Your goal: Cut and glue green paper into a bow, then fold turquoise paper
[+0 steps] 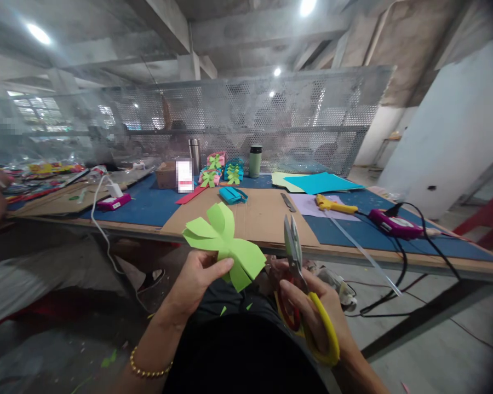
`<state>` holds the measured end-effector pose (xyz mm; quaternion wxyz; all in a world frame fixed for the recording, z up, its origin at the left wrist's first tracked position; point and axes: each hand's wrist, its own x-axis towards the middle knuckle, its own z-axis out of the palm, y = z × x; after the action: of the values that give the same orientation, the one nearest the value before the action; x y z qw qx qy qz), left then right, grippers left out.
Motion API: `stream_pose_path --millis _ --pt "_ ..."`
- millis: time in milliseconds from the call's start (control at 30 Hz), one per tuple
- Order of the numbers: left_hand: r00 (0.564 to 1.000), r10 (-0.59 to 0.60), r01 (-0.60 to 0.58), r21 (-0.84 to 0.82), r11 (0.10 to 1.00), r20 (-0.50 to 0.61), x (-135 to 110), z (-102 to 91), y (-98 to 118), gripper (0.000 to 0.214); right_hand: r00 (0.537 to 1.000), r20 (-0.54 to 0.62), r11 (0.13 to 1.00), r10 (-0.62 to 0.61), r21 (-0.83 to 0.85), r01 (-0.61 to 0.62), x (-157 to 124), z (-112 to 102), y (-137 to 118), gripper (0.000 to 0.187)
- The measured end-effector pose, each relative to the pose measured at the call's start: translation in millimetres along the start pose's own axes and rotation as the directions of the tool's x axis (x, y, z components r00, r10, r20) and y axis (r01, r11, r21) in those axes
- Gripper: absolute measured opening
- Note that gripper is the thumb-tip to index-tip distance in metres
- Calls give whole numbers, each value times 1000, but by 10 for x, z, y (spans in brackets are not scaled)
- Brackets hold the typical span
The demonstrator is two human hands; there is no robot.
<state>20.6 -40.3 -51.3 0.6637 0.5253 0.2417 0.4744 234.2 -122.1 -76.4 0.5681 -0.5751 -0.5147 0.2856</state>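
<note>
My left hand (203, 279) pinches a light green foam bow shape (225, 241) near its middle, thumb on top; its flared lobes spread to both sides. To the right, my right hand (312, 306) has its fingers through the yellow and red handles of a pair of scissors (294, 249). The blades point up, nearly closed, a short way from the green piece and not touching it. Small green scraps (223, 311) lie on my dark clothing. Beyond my hands, a small blue folded foam piece (232, 195) rests on a cardboard sheet (263, 219).
A craft knife (287, 202) lies on the cardboard. To its right are a yellow glue gun (336, 205), a purple power strip (394, 224) with cables, and blue sheets (324, 182). Behind stand foam pieces with green bows (233, 172), a green bottle (255, 161) and a steel flask (194, 156).
</note>
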Motion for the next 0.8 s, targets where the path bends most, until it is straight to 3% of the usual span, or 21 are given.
stream_pose_path --millis 67,167,400,500,667,800 --pt "1000 -14 14 35 999 -2 -26 27 9 29 999 -32 1000 -7 -9 6 18 6 -41 48" --pt "999 -20 22 69 997 -32 -67 70 34 29 1000 10 1000 -6 25 6 18 -4 -88 49" --pt "999 -28 30 75 997 -30 -87 80 71 31 946 305 988 -112 -69 139 -110 -117 -47 45" --pt "999 -10 12 69 998 -37 -79 72 71 32 961 262 984 -92 -123 127 -96 -161 -55 45" --pt "998 13 -11 30 999 -54 -61 38 37 34 980 176 949 -88 -284 136 246 -345 10 47" --pt "999 36 -36 21 999 -34 1 -32 0 32 957 185 832 -221 -476 284 760 -468 35 47"
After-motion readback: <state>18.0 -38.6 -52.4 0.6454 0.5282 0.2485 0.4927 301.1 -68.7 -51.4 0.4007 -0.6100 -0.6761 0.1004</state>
